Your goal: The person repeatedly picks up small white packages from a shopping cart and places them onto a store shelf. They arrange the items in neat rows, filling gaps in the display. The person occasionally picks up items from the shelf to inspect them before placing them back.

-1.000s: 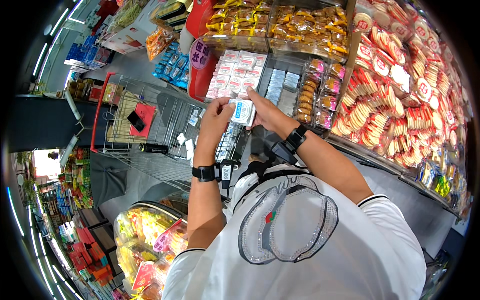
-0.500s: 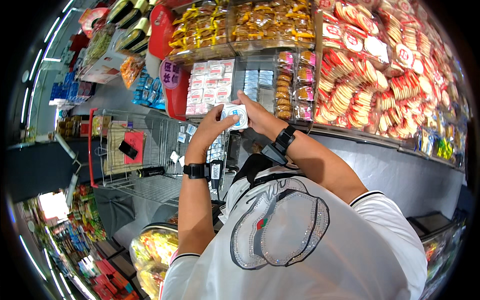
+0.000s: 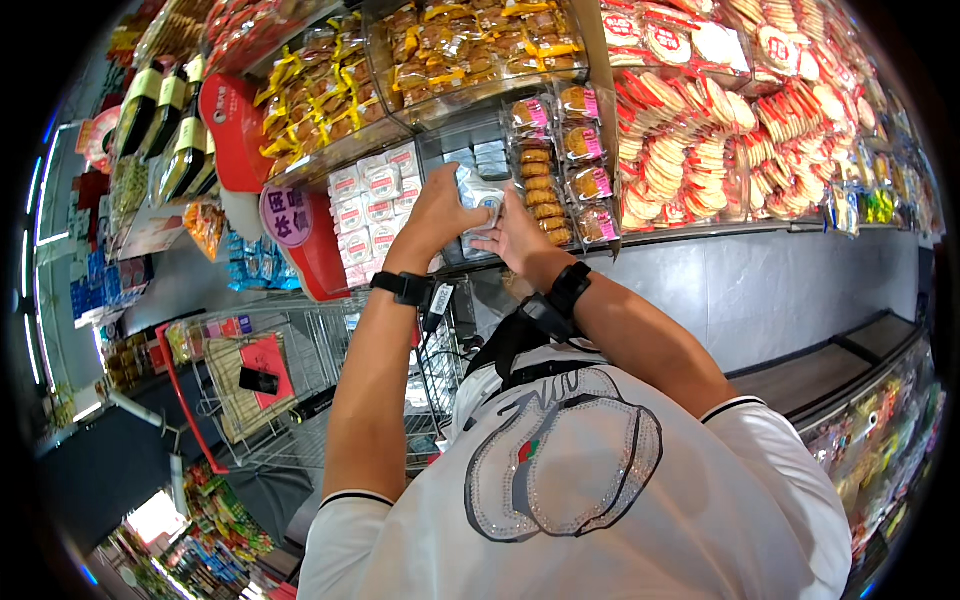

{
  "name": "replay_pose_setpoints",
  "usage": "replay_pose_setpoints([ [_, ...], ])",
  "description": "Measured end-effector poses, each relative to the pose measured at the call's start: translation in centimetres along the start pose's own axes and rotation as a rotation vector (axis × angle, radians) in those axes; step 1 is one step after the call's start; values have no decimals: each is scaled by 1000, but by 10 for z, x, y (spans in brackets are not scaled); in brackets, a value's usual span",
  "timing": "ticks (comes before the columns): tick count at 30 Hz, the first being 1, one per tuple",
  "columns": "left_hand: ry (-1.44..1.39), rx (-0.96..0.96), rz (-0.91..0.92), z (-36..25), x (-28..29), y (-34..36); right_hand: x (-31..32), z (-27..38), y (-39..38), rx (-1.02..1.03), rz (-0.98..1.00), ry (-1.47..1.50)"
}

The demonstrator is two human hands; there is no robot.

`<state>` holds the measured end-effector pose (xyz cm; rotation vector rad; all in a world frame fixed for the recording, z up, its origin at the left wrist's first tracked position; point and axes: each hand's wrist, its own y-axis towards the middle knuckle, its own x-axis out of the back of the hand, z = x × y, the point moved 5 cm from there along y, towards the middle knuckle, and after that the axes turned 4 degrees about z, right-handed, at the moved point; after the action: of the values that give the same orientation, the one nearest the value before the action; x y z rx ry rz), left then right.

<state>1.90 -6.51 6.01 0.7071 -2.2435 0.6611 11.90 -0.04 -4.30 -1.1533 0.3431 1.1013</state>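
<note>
A small clear-and-white snack packet [image 3: 478, 200] is held up against the shelf front, between both hands. My left hand [image 3: 437, 212] grips its left side from above, a black watch on that wrist. My right hand [image 3: 518, 238] supports the packet from the right and below, a black band on its wrist. The packet sits level with a row of white-and-pink packets [image 3: 375, 205] and a dark grey stack [image 3: 487, 158] in the shelf compartment behind it.
A metal shopping trolley [image 3: 300, 380] with a red pad stands at my lower left. Shelves hold round biscuit packs [image 3: 565, 165], red-and-white cracker bags [image 3: 720, 130], yellow-banded trays [image 3: 330, 90]. A red sign [image 3: 290, 225] hangs left. A low dark ledge [image 3: 840, 370] runs right.
Both hands have carried the packet upward and forward from in front of my chest to the shelf compartment. The view has tilted toward the shelves.
</note>
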Motion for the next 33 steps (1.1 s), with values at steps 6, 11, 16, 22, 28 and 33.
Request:
replay_pose_setpoints([
  [6, 261, -107, 44, 19, -35, 46, 26, -18, 3, 15, -120, 16],
  [11, 332, -96, 193, 35, -61, 67, 35, -32, 21, -8, -235, -11],
  [16, 478, -55, 263, 40, -70, 72, 35, -39, 32, -10, -323, -28],
  [22, 581, -95, 296, 36, -82, 81, 33, -33, 34, 10, -405, 2],
  [28, 533, -94, 380, 38, -92, 88, 56, -42, 59, 33, -406, 65],
  [33, 531, -125, 315, 53, -104, 91, 56, -48, 69, 56, -410, 113],
])
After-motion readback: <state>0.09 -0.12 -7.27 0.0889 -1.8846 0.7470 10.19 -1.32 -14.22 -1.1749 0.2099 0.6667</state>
